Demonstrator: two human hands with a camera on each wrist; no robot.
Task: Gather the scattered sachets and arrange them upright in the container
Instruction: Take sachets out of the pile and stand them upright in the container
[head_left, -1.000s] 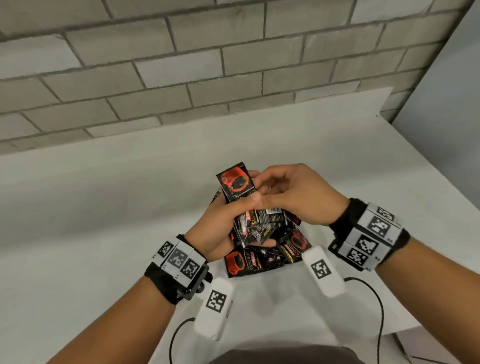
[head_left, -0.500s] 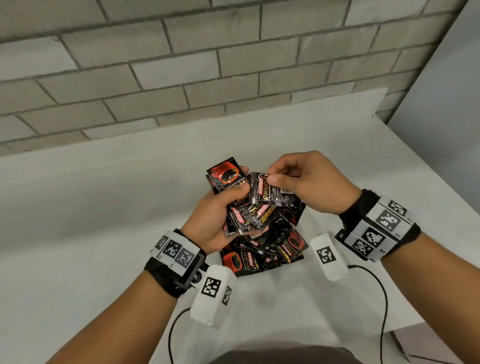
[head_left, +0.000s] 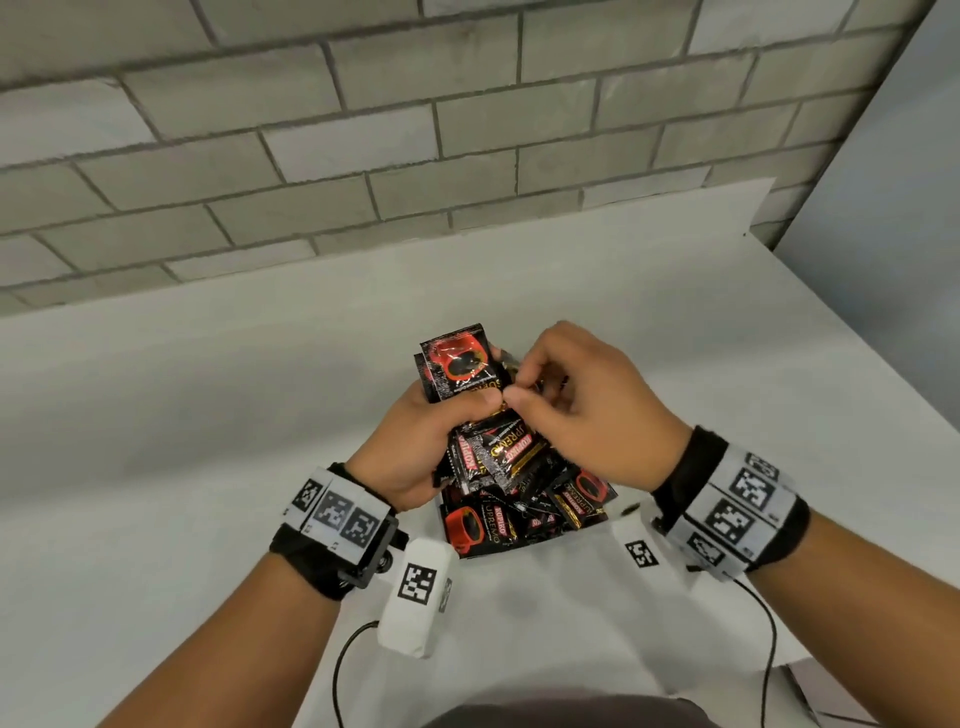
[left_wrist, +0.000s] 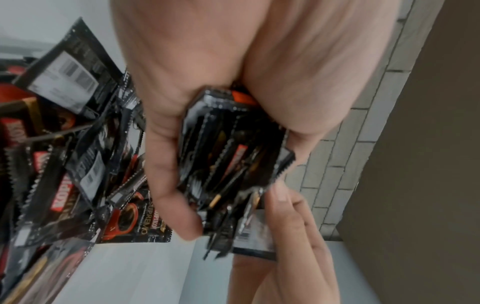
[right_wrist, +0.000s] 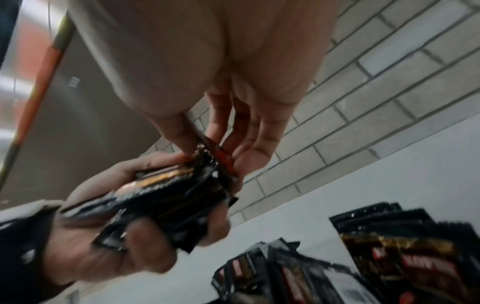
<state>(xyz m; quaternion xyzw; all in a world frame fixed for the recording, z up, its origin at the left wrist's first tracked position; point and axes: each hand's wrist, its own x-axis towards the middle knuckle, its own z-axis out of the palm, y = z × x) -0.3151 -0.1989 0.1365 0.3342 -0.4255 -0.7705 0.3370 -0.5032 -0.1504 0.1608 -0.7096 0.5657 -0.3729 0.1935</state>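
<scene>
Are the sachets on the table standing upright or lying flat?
Lying flat. The loose sachets sprawl overlapping on the table, faces up, while the left hand grips a bundle above them.

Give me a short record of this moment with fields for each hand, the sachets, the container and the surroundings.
left hand: left hand grips a bundle of sachets, held above the table
right hand: right hand pinches the top edge of the bundle with its fingers
loose sachets: a pile of sachets lies on the white table under the hands
container: none visible in any view
surroundings: grey brick wall behind the table
task state: gathering under way, nothing arranged upright yet
</scene>
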